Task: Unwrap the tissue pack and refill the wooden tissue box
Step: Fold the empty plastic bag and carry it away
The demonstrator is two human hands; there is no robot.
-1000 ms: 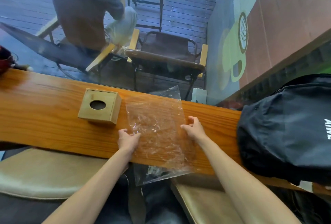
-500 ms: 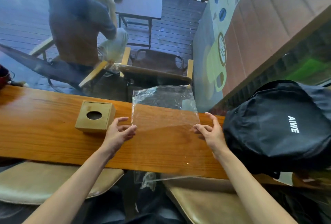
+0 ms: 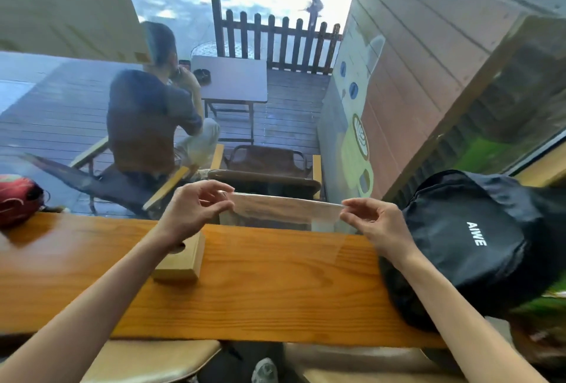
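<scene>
Lifted off the counter [image 3: 275, 284] since a moment ago, the wrapper [image 3: 284, 209] now hangs stretched in the air between both hands.

Left hand [image 3: 196, 208] and right hand [image 3: 372, 223] each pinch a top corner of the clear plastic in a fingertip grip, holding it taut above the counter's far edge. The box [image 3: 180, 260] sits under the left wrist; no tissues show. Judged step: the empty wrapper is being handled, so next it likely needs folding or setting aside, clear of the bag [image 3: 471, 245].

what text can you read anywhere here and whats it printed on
"AIWE": white letters on the black backpack, running sideways in this view.
No readable text on the wooden tissue box, the clear plastic wrapper or the cat mural.
</scene>
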